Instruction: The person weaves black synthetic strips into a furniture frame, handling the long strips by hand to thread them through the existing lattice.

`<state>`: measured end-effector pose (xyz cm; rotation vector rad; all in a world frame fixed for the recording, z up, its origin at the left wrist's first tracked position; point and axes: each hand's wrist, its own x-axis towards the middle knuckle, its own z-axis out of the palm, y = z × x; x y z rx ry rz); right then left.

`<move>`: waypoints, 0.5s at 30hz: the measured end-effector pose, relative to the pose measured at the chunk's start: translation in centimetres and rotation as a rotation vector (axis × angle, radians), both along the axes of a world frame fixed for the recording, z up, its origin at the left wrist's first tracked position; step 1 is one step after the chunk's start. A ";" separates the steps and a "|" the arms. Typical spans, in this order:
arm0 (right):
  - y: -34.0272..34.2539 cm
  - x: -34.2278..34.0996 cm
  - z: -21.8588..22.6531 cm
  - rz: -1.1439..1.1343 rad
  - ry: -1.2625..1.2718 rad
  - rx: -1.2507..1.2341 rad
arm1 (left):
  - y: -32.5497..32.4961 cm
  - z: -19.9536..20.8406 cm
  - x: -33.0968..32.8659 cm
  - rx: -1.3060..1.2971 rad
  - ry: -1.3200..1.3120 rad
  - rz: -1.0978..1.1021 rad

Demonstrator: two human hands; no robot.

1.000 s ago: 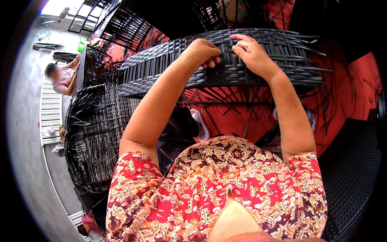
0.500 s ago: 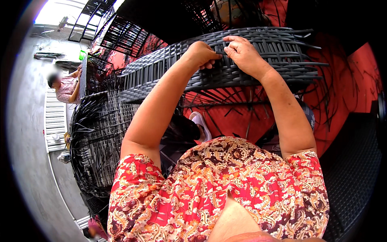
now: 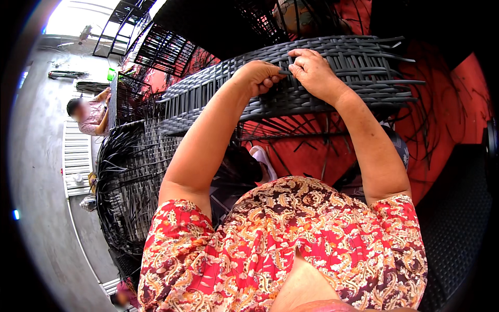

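A long dark grey wicker panel [image 3: 358, 65] stretches across the view in front of me, with loose strand ends sticking out at its right. Over its middle, my left hand [image 3: 258, 77] is closed in a pinch on a flat grey wicker strand [image 3: 284, 72]. That strand spans the small gap to my right hand [image 3: 313, 70], whose bent fingers are closed at its other side against the weave. The right fingertips partly hide the strand there. Below the hands, the panel has an open frame of thin dark bars.
A dark woven piece [image 3: 130, 177] with many loose strands stands at my left. Black frames [image 3: 163, 49] are stacked beyond it. A person [image 3: 91, 114] works at far left. Scattered strands lie on the red floor covering [image 3: 442, 119]. A black woven surface [image 3: 457, 208] is at right.
My left hand has turned and dropped slightly, keeping close to the right hand. The right hand stays nearly in place. The whole view has shifted a little to the right.
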<state>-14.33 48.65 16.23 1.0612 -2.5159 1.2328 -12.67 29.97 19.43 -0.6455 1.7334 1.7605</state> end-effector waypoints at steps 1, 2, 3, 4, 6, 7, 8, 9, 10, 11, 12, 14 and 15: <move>0.0 -0.1 -0.1 -0.005 0.004 0.003 | 0.1 0.0 0.1 0.022 -0.003 0.000; 0.0 -0.1 -0.3 -0.010 0.008 0.005 | 0.2 0.0 0.2 0.045 -0.005 0.000; 0.0 -0.2 -0.4 -0.015 0.016 -0.026 | 0.3 0.0 0.4 0.067 -0.008 -0.001; -0.2 -0.2 -0.5 -0.018 0.026 -0.061 | 0.0 -0.1 0.6 0.128 0.004 -0.005; -0.4 -0.2 -0.8 -0.045 0.051 -0.094 | -0.7 -0.6 1.1 0.249 0.030 -0.014; -0.4 -0.3 -0.9 -0.070 0.069 -0.093 | -0.7 -0.6 1.4 0.289 0.069 0.001; -0.5 -0.3 -1.0 -0.096 0.087 -0.092 | -0.7 -0.6 1.7 0.315 0.098 -0.011; -0.5 -0.3 -1.0 -0.113 0.081 -0.008 | -1.0 -1.0 1.8 0.335 0.120 -0.013; -0.5 -0.1 -0.9 -0.136 0.108 0.012 | -1.0 -1.1 1.9 0.358 0.144 -0.015; -0.5 0.2 -0.9 -0.159 0.136 0.031 | -0.5 -0.6 2.2 0.330 0.144 0.009; -0.5 0.4 -0.7 -0.183 0.164 0.051 | -0.7 -1.0 2.1 0.359 0.159 -0.001; -0.4 0.7 -0.6 -0.190 0.165 0.068 | -0.6 -1.0 2.4 0.358 0.170 0.020; -0.5 0.6 -0.7 -0.197 0.179 0.067 | -0.6 -1.0 2.6 0.382 0.189 0.018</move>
